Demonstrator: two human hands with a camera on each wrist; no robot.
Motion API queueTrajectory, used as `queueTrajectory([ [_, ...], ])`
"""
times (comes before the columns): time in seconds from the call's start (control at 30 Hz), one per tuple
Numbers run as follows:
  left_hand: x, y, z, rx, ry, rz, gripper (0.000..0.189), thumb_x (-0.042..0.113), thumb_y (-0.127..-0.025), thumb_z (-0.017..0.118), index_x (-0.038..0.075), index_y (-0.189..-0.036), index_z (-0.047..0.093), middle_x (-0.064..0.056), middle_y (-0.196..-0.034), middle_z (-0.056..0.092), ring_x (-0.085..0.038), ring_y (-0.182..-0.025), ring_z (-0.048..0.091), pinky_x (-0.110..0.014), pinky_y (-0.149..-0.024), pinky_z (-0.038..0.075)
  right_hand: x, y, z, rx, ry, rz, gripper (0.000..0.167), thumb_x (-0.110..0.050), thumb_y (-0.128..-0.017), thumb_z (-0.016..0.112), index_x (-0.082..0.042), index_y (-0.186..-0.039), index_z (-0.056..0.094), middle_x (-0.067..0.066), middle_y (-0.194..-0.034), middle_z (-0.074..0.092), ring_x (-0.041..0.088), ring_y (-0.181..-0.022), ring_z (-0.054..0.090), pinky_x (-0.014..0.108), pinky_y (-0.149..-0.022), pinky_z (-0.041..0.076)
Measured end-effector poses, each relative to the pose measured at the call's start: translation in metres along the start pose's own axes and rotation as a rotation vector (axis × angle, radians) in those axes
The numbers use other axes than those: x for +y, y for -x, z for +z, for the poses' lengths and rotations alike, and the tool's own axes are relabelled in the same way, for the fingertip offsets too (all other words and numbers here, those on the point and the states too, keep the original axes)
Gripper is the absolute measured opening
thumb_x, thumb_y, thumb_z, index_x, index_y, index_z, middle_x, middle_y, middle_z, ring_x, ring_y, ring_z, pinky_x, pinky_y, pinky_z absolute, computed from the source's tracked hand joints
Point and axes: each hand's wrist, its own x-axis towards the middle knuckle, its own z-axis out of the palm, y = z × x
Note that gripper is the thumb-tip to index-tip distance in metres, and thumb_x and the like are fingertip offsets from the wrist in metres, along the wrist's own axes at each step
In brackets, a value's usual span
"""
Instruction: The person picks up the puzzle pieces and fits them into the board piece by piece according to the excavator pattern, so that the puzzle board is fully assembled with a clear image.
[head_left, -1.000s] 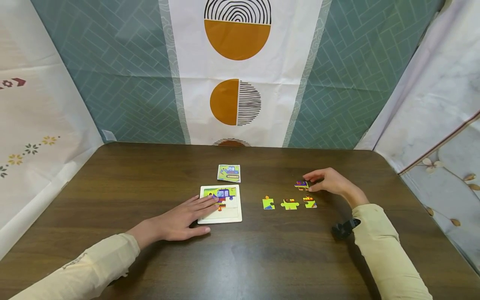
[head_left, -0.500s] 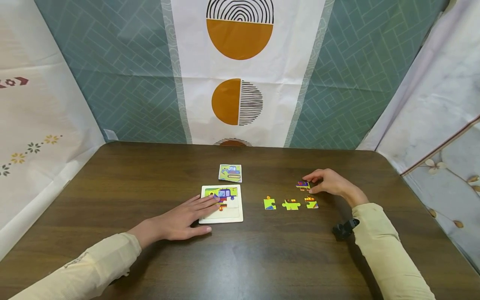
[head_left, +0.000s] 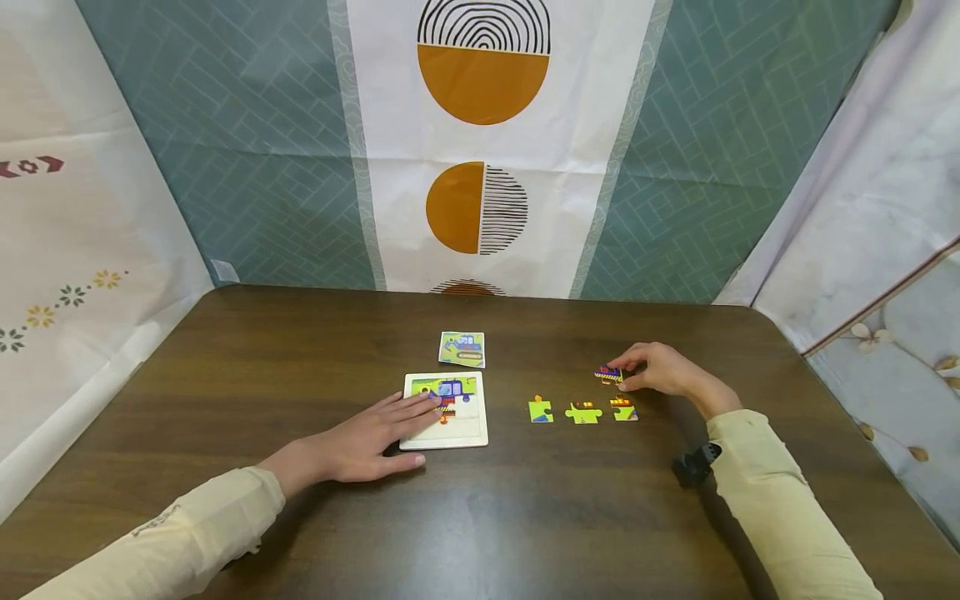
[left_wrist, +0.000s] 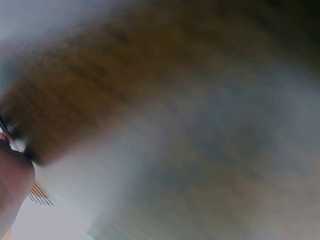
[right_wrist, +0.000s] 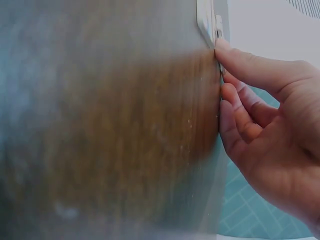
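Observation:
My left hand (head_left: 371, 437) lies flat with straight fingers over the left part of a white puzzle board (head_left: 468, 432). Partly covered by those fingers is a picture of a purple digger (head_left: 450, 388), made of joined pieces on the board. To the right, my right hand (head_left: 660, 372) pinches a purple puzzle piece (head_left: 606, 374) with a striped edge between thumb and fingers, low at the table. In the right wrist view the thumb (right_wrist: 255, 67) and curled fingers sit at the table surface. The left wrist view shows only a blurred bit of the hand (left_wrist: 14, 182).
In front of the right hand lie a green puzzle piece with a blue corner (head_left: 540, 410), a green piece with knobs (head_left: 583, 413) and a green-and-orange piece (head_left: 624, 409). A digger picture card (head_left: 462, 349) lies behind the board on the brown table (head_left: 480, 517). Patterned cloth (head_left: 480, 150) hangs behind.
The head view has shifted slightly. Both hands, the board and the loose pieces keep their places, with the right hand still at the purple piece.

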Motion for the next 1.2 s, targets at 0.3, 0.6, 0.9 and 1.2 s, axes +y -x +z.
queueTrajectory([
  [0.3,-0.001,0.0,0.0,0.014,-0.004,0.013,0.067,0.05,-0.098,0.048,0.014,-0.152,0.032,-0.001,-0.159,0.023,-0.018,-0.145,0.017,-0.046,-0.115,0.014,0.0,-0.001,-0.002,-0.011,-0.039,0.054,0.035,-0.011,-0.081,0.077,0.007,-0.11,0.069,0.011,-0.095,0.067,0.023,-0.085,0.055,0.032,-0.072,0.048],
  [0.6,0.001,-0.001,-0.002,-0.003,0.008,0.004,0.068,0.052,-0.098,0.047,0.016,-0.153,0.031,-0.001,-0.158,0.024,-0.017,-0.145,0.018,-0.047,-0.115,0.014,-0.004,-0.001,-0.001,0.023,-0.035,0.074,0.036,-0.014,-0.079,0.078,0.006,-0.108,0.07,0.007,-0.091,0.067,0.022,-0.083,0.055,0.032,-0.07,0.048],
  [0.9,0.001,0.0,-0.001,0.007,0.01,0.01,0.067,0.049,-0.097,0.049,0.014,-0.152,0.033,-0.001,-0.158,0.025,-0.018,-0.144,0.02,-0.047,-0.115,0.014,-0.02,-0.003,0.004,0.035,-0.024,0.031,0.034,-0.014,-0.079,0.077,0.004,-0.107,0.07,0.007,-0.093,0.064,0.024,-0.085,0.055,0.034,-0.072,0.048],
  [1.2,0.001,0.0,-0.001,-0.008,0.016,-0.009,0.067,0.051,-0.098,0.047,0.016,-0.153,0.031,0.0,-0.158,0.024,-0.017,-0.145,0.018,-0.047,-0.116,0.013,-0.032,-0.007,0.011,0.014,-0.03,-0.039,0.031,-0.014,-0.08,0.077,0.003,-0.107,0.072,0.005,-0.093,0.062,0.023,-0.086,0.056,0.035,-0.074,0.049],
])
